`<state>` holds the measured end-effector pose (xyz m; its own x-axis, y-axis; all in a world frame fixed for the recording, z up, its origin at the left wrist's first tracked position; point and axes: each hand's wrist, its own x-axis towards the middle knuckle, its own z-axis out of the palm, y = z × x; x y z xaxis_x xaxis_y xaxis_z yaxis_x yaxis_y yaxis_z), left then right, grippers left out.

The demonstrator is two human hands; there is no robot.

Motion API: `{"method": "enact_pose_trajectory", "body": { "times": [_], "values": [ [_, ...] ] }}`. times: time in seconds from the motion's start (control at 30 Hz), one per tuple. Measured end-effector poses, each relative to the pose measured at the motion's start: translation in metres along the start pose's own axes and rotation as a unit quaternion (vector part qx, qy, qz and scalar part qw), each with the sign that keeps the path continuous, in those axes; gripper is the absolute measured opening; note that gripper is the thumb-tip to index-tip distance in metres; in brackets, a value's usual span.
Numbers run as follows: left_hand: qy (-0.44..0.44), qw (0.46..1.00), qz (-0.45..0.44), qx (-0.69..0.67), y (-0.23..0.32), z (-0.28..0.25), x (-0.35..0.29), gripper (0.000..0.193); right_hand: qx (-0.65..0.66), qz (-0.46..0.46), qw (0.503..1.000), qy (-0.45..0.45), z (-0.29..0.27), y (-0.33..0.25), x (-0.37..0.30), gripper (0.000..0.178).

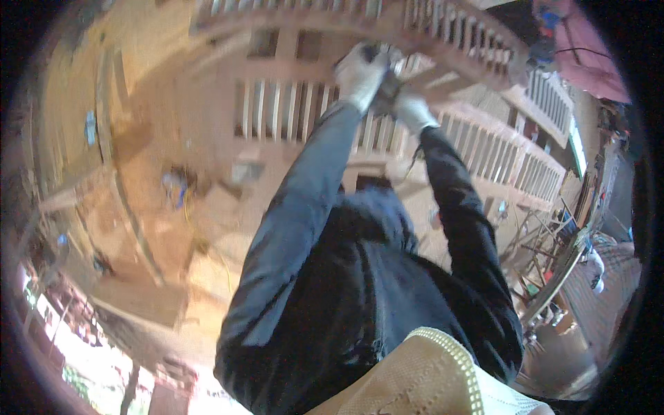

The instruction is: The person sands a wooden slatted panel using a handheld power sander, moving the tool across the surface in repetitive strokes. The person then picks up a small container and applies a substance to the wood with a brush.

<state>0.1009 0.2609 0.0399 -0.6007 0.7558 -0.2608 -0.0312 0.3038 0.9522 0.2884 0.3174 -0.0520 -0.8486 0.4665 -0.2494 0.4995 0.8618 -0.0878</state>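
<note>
In a white glove, my left hand (pixel 360 77) is closed around a dark hand tool (pixel 389 87), its exact kind lost in blur. My right hand (pixel 413 112), also gloved, is closed at the tool's near right side, its fingers partly hidden. Both arms reach forward in dark sleeves. Beneath and around the hands lies a slatted wooden panel (pixel 287 72) with upright bars between rails. A second slatted panel (pixel 277 25) is at the far side, close beyond the hands.
More slatted woodwork (pixel 501 192) extends to the right. A yellow cord (pixel 225 266) runs over the brown ground on the left, near a small blue item (pixel 181 197). Long boards (pixel 135 228) lie farther left. Pink material (pixel 588 52) is at the far right, with jumbled poles below.
</note>
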Motion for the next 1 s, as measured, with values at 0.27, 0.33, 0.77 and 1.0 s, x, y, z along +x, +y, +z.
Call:
{"method": "enact_pose_trajectory", "body": {
  "times": [0.27, 0.33, 0.77, 1.0],
  "values": [
    [0.15, 0.977, -0.046, -0.143, -0.059, -0.166, 0.036, 0.024, 0.344, 0.01, 0.932, -0.111, -0.054, -0.164, 0.141, 0.041],
    [0.184, 0.97, -0.029, -0.154, -0.055, -0.187, 0.023, 0.021, 0.395, 0.034, 0.917, -0.046, -0.059, -0.197, 0.149, 0.031],
    [0.219, 0.975, 0.025, 0.011, -0.071, -0.03, 0.008, 0.025, 0.39, 0.075, 0.915, -0.065, -0.067, -0.062, 0.04, 0.066],
    [0.068, 0.993, 0.039, -0.088, -0.044, 0.178, -0.033, 0.016, 0.499, 0.131, 0.856, 0.007, -0.08, 0.094, -0.116, 0.037]
  ]
}}
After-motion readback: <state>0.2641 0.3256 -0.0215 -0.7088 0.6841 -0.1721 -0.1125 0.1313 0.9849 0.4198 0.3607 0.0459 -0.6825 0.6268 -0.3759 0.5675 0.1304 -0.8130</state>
